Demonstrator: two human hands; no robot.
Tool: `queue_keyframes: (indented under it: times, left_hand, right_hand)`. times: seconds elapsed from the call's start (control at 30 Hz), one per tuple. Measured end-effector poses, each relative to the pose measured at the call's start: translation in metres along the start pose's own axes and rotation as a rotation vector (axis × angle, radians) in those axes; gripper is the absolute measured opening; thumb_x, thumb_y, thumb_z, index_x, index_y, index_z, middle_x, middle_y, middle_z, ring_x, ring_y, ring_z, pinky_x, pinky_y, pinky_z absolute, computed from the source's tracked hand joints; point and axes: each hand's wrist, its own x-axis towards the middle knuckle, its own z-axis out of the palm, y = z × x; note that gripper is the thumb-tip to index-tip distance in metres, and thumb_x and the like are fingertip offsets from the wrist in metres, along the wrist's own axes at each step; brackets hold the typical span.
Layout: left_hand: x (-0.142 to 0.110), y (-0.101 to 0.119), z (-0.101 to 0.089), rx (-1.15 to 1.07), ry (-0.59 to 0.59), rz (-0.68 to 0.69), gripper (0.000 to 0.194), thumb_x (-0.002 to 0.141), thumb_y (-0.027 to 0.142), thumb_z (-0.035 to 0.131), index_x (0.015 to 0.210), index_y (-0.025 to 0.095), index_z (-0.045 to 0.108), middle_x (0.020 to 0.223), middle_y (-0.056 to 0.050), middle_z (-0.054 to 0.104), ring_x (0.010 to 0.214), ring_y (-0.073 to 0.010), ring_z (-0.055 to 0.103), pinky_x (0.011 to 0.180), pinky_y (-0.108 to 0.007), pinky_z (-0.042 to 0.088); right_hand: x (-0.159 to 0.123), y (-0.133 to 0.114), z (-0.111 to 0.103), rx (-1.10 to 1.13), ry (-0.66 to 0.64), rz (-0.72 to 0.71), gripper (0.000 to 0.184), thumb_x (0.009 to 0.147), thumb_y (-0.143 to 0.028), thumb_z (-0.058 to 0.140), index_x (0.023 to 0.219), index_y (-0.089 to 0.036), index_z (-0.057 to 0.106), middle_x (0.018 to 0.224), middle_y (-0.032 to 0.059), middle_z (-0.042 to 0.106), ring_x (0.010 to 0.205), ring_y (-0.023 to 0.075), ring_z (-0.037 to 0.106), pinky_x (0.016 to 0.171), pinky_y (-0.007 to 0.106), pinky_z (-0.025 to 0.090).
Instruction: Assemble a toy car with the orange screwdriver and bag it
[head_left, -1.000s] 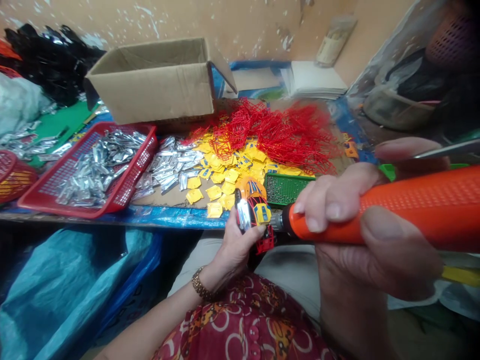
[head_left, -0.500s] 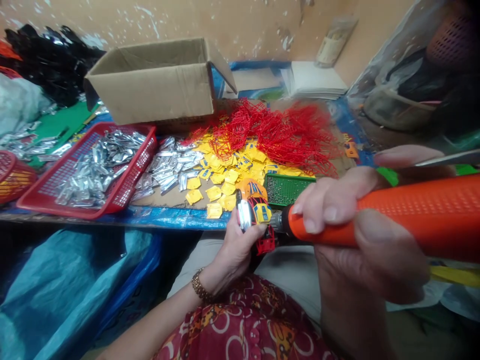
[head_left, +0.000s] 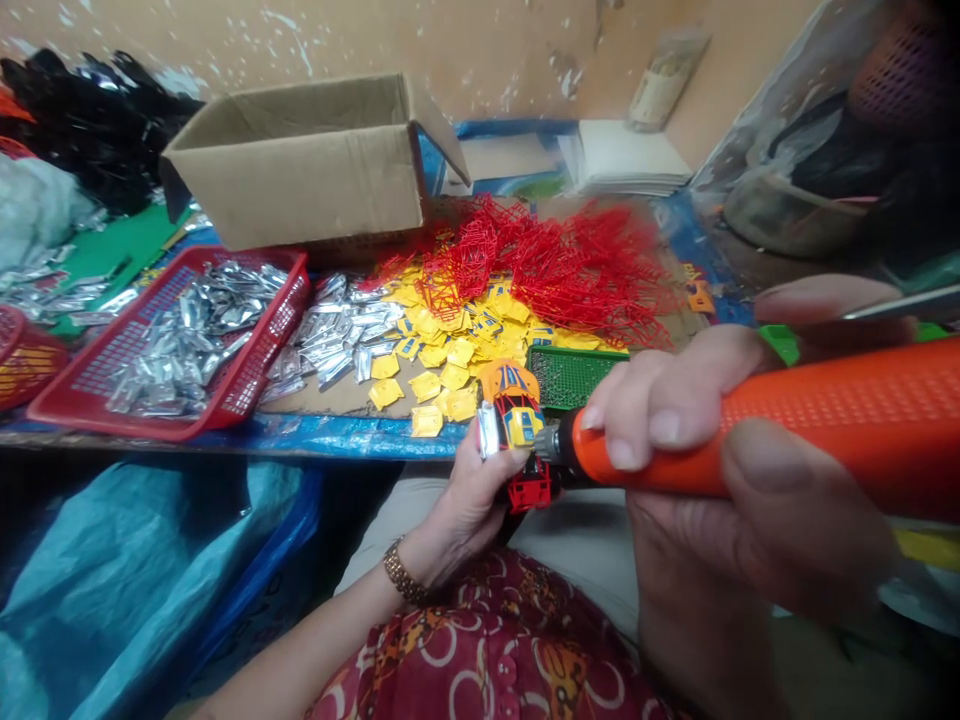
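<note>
My left hand (head_left: 472,500) grips a small plastic toy car (head_left: 516,410) in orange, yellow and red, with a silver piece along its side and a red part below. My right hand (head_left: 705,460) is wrapped around an orange electric screwdriver (head_left: 810,430) with a dotted grip. Its metal bit (head_left: 551,445) touches the toy car's side, and the contact point is hidden. A bracelet circles my left wrist.
Behind the hands, a wooden bench holds a red plastic basket (head_left: 262,345) of silver pieces, yellow pieces (head_left: 450,375), tangled red plastic frames (head_left: 570,270) and a green tray (head_left: 570,378) of tiny parts. A cardboard box (head_left: 300,190) stands behind them. A blue sack (head_left: 127,570) lies below.
The toy car has turned a little in my left hand, with its red lower part now squarer beneath the bit. The screwdriver stays against it.
</note>
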Motion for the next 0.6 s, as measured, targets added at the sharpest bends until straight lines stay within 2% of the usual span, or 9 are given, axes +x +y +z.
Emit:
queue_keyframes:
  times: [0.23, 0.4, 0.6]
  left_hand:
    - [-0.0005, 0.0002, 0.0016, 0.043, 0.023, 0.024, 0.065, 0.072, 0.020, 0.074, 0.130, 0.022, 0.046, 0.101, -0.005, 0.064, 0.077, -0.0162, 0.062, 0.073, -0.032, 0.056]
    - [-0.0012, -0.0016, -0.0013, 0.075, 0.066, 0.040, 0.070, 0.067, 0.025, 0.079, 0.129, 0.022, 0.046, 0.098, -0.004, 0.065, 0.076, -0.0174, 0.063, 0.072, -0.033, 0.055]
    - [-0.0034, -0.0037, -0.0019, 0.088, 0.070, 0.057, 0.053, 0.070, 0.024, 0.076, 0.117, 0.019, 0.051, 0.100, -0.005, 0.064, 0.082, -0.0184, 0.062, 0.074, -0.032, 0.053]
  right_hand:
    - [-0.0010, 0.0003, -0.0026, 0.020, -0.010, 0.004, 0.013, 0.083, -0.024, 0.066, 0.075, -0.026, 0.055, 0.059, -0.0068, 0.050, 0.048, 0.0098, 0.050, 0.052, 0.031, 0.046]
    - [-0.0005, -0.0006, -0.0036, 0.019, -0.029, -0.025, 0.018, 0.086, -0.026, 0.063, 0.069, -0.025, 0.055, 0.057, -0.0057, 0.048, 0.046, 0.0103, 0.048, 0.050, 0.031, 0.043]
    - [-0.0026, 0.0003, -0.0050, 0.000, -0.057, -0.004, 0.022, 0.084, -0.030, 0.067, 0.069, -0.024, 0.053, 0.059, -0.0061, 0.048, 0.049, 0.0098, 0.048, 0.053, 0.031, 0.044]
